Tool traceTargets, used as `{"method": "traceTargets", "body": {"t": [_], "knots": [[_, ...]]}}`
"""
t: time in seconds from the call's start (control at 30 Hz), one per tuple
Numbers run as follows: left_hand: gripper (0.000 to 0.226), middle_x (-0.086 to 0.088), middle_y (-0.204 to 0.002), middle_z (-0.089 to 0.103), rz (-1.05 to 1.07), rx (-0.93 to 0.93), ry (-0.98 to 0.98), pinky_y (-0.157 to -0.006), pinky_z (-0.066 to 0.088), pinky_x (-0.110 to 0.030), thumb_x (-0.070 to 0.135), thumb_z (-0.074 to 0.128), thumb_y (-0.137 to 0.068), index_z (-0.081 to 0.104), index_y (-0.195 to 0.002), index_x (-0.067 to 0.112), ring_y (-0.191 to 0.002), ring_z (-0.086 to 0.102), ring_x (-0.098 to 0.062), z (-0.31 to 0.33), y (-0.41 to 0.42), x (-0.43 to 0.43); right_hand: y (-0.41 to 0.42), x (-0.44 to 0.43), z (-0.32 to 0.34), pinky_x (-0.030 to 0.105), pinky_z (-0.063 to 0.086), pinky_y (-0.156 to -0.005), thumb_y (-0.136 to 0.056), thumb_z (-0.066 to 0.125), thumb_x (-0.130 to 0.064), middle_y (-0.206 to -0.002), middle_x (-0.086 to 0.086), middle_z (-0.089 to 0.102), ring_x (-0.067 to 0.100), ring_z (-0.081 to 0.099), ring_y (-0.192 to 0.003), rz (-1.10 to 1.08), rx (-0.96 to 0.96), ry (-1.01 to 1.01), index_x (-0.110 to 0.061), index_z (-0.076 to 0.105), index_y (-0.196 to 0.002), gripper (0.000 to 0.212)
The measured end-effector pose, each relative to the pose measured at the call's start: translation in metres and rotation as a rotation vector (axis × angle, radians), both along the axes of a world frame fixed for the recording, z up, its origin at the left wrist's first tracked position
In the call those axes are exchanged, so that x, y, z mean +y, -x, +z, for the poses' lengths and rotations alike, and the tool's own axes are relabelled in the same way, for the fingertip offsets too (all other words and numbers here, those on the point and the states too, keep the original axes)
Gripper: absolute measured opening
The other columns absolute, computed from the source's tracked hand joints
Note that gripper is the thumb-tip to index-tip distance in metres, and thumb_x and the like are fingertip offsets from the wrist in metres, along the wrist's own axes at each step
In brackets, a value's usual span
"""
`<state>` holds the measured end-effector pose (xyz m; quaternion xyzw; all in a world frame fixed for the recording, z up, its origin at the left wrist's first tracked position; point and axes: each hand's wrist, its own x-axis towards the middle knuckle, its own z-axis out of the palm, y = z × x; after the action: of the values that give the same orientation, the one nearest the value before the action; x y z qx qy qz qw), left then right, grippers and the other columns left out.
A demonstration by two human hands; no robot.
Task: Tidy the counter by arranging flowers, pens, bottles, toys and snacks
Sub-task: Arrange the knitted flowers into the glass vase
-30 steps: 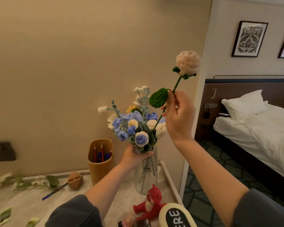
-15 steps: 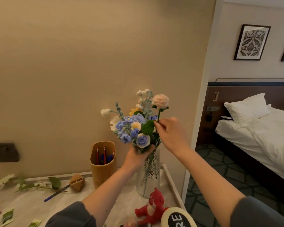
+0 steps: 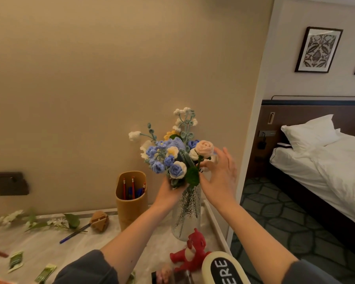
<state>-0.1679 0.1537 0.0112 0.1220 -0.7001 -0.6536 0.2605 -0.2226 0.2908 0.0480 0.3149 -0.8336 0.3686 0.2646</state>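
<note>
1. Gripping the crochet bouquet point(image 3: 168, 158) by its stems, the left hand point(image 3: 170, 191) has its fingers curled round the bunch right at the mouth of the glass vase point(image 3: 186, 212). The vase stands directly under this hand on the counter point(image 3: 49, 247).
2. Right hand point(image 3: 219, 175) is just right of the bouquet, fingers spread, mostly straight, blurred. Its thumb side is by the stem of the pink rose point(image 3: 204, 148); can't tell if it touches. It plainly grips nothing.
3. Pink rose head sits up-left of the right hand, in the bunch, stem running down toward the vase.
4. Tan pen holder point(image 3: 131, 203) with red and blue pens point(image 3: 132, 187) is left of and below the left hand, near the vase, not touching.
5. Red toy point(image 3: 191, 251) is below both hands, just in front of the vase base. White bottle point(image 3: 221, 267) lettered "ERE" is beside it, closer to the camera.
6. Far left of the left hand, on the counter: loose blue pen point(image 3: 74, 234), white flower sprig point(image 3: 35, 222), green snack packets point(image 3: 15, 261).
</note>
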Motion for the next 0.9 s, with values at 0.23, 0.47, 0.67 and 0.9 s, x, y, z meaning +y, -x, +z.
{"method": "traceTargets", "body": {"t": [0.23, 0.47, 0.67, 0.9], "knots": [[0.067, -0.008, -0.136, 0.049, 0.066, -0.157, -0.105, -0.091, 0.04, -0.022, 0.014, 0.07, -0.086, 0.031, -0.141, 0.007, -0.12, 0.05, -0.015, -0.005, -0.02, 0.009, -0.031, 0.009, -0.024, 0.042, 0.035, -0.106, -0.081, 0.063, -0.009, -0.129, -0.002, 0.047, 0.016, 0.041, -0.126, 0.001, -0.026, 0.222, -0.022, 0.063, -0.105, 0.027], [0.03, 0.001, -0.119, 0.06, 0.198, -0.156, -0.064, -0.092, 0.05, -0.032, 0.011, 0.06, -0.091, 0.055, -0.119, 0.019, -0.109, 0.057, -0.015, -0.015, -0.074, 0.007, -0.082, -0.008, -0.049, 0.017, 0.04, -0.062, -0.079, 0.05, 0.001, -0.079, -0.004, 0.053, 0.005, 0.048, -0.072, 0.268, 0.027, 0.421, -0.01, 0.058, -0.079, 0.014], [0.022, 0.004, -0.095, 0.069, 0.35, -0.097, -0.01, -0.088, 0.054, -0.035, 0.009, 0.059, -0.089, 0.064, -0.091, 0.03, -0.095, 0.065, -0.013, -0.028, -0.136, -0.023, -0.127, -0.05, -0.065, 0.011, 0.038, -0.065, -0.078, 0.052, 0.001, -0.079, -0.011, 0.053, 0.0, 0.051, -0.075, 0.425, -0.101, 0.362, -0.021, 0.057, -0.078, 0.022], [0.024, 0.002, -0.089, 0.069, 0.511, -0.11, -0.101, -0.068, 0.05, -0.022, 0.004, 0.055, -0.089, 0.066, -0.089, 0.025, -0.081, 0.065, -0.012, -0.045, -0.222, -0.071, -0.185, -0.113, -0.084, 0.014, 0.041, -0.062, -0.085, 0.053, -0.009, -0.081, -0.02, 0.058, 0.0, 0.056, -0.079, 0.612, -0.377, 0.229, -0.039, 0.055, -0.076, 0.031]]}}
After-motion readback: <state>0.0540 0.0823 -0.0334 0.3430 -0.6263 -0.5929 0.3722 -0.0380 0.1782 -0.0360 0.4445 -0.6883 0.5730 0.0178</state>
